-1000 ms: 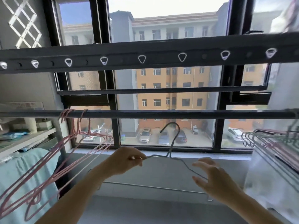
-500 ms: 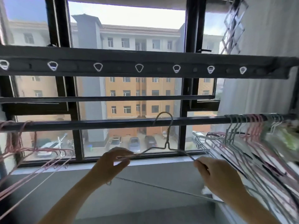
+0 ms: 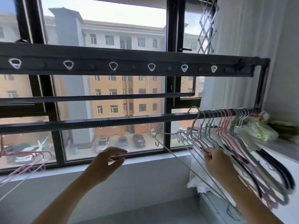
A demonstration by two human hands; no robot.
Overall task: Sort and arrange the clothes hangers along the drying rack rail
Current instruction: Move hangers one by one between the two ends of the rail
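The drying rack rail (image 3: 113, 121) runs left to right across the window, bare through its middle. At its far right end hangs a packed bunch of hangers (image 3: 226, 126), pink and grey-green. A few pink hangers (image 3: 24, 160) sit at the far left. The right hand (image 3: 215, 160) is pinched shut on a grey wire hanger (image 3: 174, 157) at its shoulder, the hook at about the rail, just left of the bunch. The left hand (image 3: 106, 160) hangs apart from it, fingers loosely spread, holding nothing. To seat it well, lift the hook clear over the rail, beside the bunch, then ease off only once it hangs true
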